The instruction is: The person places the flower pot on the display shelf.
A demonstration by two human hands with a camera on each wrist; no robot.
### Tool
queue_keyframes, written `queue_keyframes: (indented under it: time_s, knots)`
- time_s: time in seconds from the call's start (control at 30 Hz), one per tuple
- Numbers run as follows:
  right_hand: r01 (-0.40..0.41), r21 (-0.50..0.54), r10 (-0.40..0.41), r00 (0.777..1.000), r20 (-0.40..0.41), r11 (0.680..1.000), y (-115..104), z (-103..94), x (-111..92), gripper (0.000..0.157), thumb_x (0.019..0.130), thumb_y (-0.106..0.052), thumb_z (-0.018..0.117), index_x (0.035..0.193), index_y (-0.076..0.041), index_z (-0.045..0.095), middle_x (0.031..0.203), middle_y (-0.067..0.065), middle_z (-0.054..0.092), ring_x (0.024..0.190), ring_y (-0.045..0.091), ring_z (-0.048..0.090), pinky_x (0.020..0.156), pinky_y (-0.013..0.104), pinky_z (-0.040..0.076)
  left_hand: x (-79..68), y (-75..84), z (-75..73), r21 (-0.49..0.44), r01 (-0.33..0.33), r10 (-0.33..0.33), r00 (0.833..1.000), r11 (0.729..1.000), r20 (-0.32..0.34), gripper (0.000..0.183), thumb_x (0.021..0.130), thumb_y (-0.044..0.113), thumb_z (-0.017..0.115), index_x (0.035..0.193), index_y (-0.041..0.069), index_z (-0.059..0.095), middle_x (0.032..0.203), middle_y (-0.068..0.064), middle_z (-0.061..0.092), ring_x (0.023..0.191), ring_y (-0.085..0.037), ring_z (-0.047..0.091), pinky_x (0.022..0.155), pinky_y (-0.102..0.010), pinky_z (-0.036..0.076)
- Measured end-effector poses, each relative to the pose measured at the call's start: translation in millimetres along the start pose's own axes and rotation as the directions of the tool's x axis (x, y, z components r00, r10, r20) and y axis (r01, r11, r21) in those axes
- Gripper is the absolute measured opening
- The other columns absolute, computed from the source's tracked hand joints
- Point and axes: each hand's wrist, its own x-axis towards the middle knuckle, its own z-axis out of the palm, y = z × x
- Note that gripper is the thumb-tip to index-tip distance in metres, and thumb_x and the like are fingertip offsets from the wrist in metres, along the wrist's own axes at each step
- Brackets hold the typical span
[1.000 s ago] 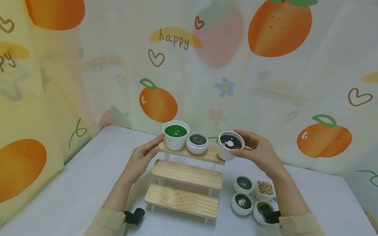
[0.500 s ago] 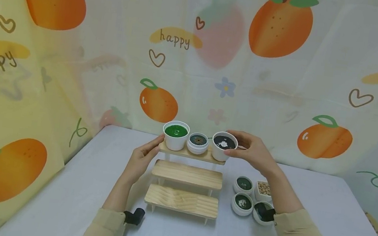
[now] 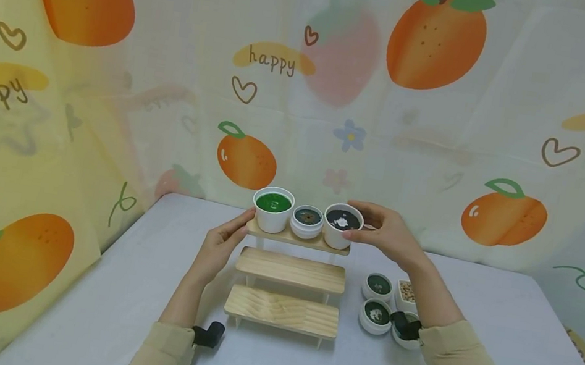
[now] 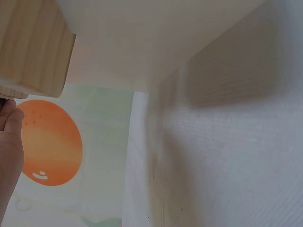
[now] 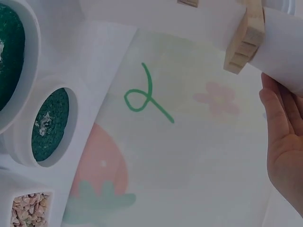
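Observation:
A white cup with a dark filling and a pale patch is held by my right hand, thumb in front and fingers behind. It is upright at the right end of the stand's top shelf; whether its base bears fully on the wood is hard to tell. My left hand grips the left end of that wooden shelf. Beside the held cup stand a small round white pot and a taller white cup with a green filling. In the right wrist view the held cup's side shows.
Two lower wooden shelves stand before the top one. Right of the stand, on the white-covered table, are round white pots with dark green fillings and a square dish of pale bits, partly behind my right forearm. A fruit-printed cloth hangs behind.
My right hand has carried the dark-filled cup left, up beside the small round pot, and slightly lower. My left hand keeps its place at the shelf end.

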Motion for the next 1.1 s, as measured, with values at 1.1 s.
queue_keyframes:
  time_s: [1.1]
  knots:
    - [0.012,0.068,-0.013,1.0,0.016,0.998,8.8,-0.8,-3.6,0.073,0.089,-0.019,0.072,0.152,-0.009,0.036,0.156,0.015,0.041,0.139,0.036,0.046,0.115,0.054,0.04,0.3,-0.9,0.3,-0.006,0.005,-0.005,1.0,1.0,-0.007,0.046,0.102,0.03,0.055,0.145,0.016,0.051,0.154,0.006,0.046,0.148,-0.011,0.036,0.117,-0.016,0.034]
